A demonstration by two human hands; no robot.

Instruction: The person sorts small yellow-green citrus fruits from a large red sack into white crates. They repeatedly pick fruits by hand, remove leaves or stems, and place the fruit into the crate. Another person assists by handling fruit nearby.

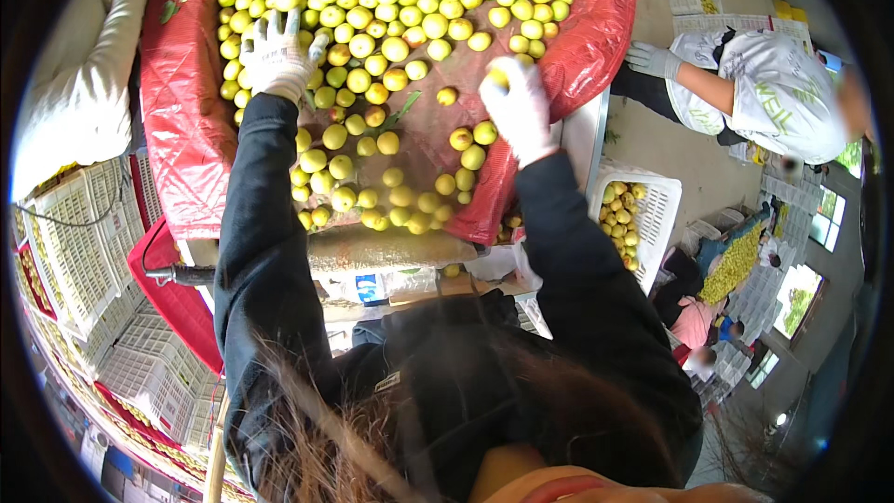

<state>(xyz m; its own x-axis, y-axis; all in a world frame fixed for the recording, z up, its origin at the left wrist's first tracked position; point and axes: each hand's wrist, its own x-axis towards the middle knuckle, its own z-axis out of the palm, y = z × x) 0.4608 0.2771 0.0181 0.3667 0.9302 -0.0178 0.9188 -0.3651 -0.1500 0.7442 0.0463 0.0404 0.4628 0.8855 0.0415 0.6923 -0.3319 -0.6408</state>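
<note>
Many small round yellow-green fruits (360, 45), some with reddish-brown patches and resembling jujubes, lie over a sorting table lined with red sheeting (185, 133). My left hand (279, 63), in a pale knitted glove, rests on the fruits at the table's left with its fingers spread; it grips none. On the right side, above the padded red rim (594, 42), my gloved right hand (518, 108) is blurred by motion. A yellow fruit (497, 78) shows at its curled fingers. Several fruits near the front edge are blurred. Green leaves (403, 110) lie among the fruits.
A white plastic crate (660, 223) with browner fruits stands right of the table. Stacked crates (87, 237) fill the left side. A gloved co-worker (747, 87) is at the far right; another person's white sleeve (105, 70) is at left. A dark rod (181, 274) juts near my left arm.
</note>
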